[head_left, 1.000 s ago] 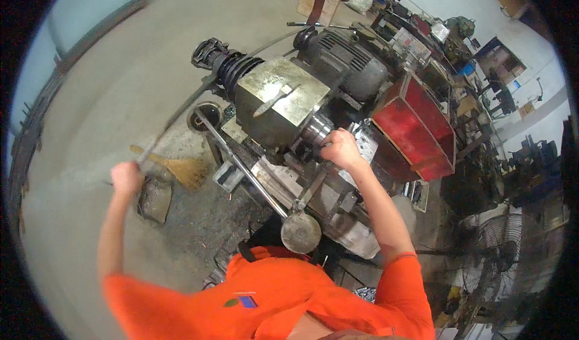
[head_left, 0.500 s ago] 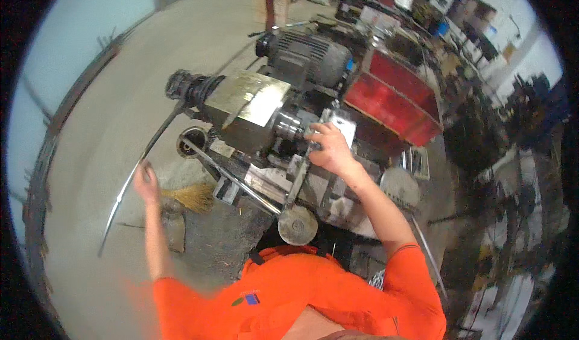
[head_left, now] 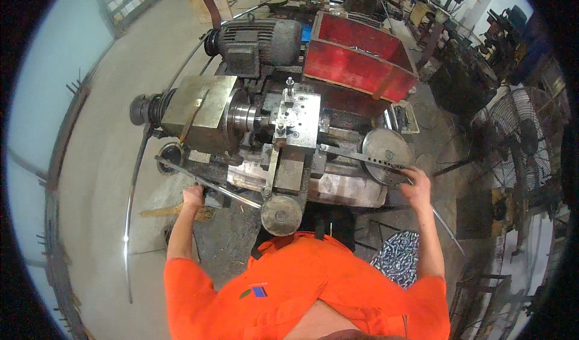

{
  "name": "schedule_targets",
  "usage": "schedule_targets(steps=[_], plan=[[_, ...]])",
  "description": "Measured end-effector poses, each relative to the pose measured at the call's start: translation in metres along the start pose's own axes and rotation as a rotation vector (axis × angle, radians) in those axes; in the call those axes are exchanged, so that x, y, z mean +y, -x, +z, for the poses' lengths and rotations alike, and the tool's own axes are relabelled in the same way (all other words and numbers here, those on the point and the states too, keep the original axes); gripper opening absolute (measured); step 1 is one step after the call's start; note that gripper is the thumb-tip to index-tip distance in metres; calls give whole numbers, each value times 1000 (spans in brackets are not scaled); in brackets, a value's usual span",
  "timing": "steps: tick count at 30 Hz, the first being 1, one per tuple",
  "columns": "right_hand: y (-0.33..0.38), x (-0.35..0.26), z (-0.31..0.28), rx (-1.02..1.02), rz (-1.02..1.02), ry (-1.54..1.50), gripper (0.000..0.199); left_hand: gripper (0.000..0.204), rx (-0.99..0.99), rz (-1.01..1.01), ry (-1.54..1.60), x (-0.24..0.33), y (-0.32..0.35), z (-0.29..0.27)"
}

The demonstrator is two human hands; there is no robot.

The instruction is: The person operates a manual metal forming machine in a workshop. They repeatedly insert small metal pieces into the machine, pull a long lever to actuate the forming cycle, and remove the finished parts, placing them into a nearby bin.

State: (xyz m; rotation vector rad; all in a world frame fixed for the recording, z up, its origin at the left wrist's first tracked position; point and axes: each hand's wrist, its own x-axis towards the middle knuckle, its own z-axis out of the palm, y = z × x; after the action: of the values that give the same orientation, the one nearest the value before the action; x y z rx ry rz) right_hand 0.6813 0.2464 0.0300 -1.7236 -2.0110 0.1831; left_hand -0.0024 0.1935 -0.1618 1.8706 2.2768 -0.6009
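Note:
My left hand point(head_left: 193, 197) is closed in a fist beside a long shiny rod point(head_left: 212, 185) on the machine's near left side. What its fingers hold, if anything, is hidden. On the right, my right hand point(head_left: 416, 188) has its fingers curled over the outer end of a flat lever bar with holes point(head_left: 362, 156), where a thin rod point(head_left: 447, 228) runs on toward the lower right. A bright steel tool block point(head_left: 306, 118) sits on the slide, facing the round metal spindle point(head_left: 242, 117). Close to my body is a round handwheel disc point(head_left: 281, 214).
An electric motor point(head_left: 259, 41) and a red open box point(head_left: 362, 69) stand behind the spindle. A larger disc point(head_left: 387, 149) lies beneath the lever. Many small metal parts point(head_left: 395, 257) are heaped at lower right. A long bar point(head_left: 128, 231) sticks out leftward; a fan point(head_left: 525, 129) stands right.
My left hand has left the long bar at far left and moved inward, closing. My right hand has gone from the tool block to the lever end. The view has shifted.

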Motion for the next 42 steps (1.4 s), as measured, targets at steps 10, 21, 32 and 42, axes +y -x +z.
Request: schedule_targets(steps=[10, 21, 32, 42], plan=[[144, 194, -12, -23, 641, 566, 33, 41, 396, -293, 1337, -61, 29, -30], [224, 83, 33, -183, 701, 37, 29, 22, 608, -430, 1763, 20, 9, -91], [239, 13, 58, -80, 881, -587, 12, 21, 598, -491, 1713, 12, 5, -77], [235, 12, 50, -137, 660, -495, 27, 27, 431, -421, 1610, 1, 21, -92]])
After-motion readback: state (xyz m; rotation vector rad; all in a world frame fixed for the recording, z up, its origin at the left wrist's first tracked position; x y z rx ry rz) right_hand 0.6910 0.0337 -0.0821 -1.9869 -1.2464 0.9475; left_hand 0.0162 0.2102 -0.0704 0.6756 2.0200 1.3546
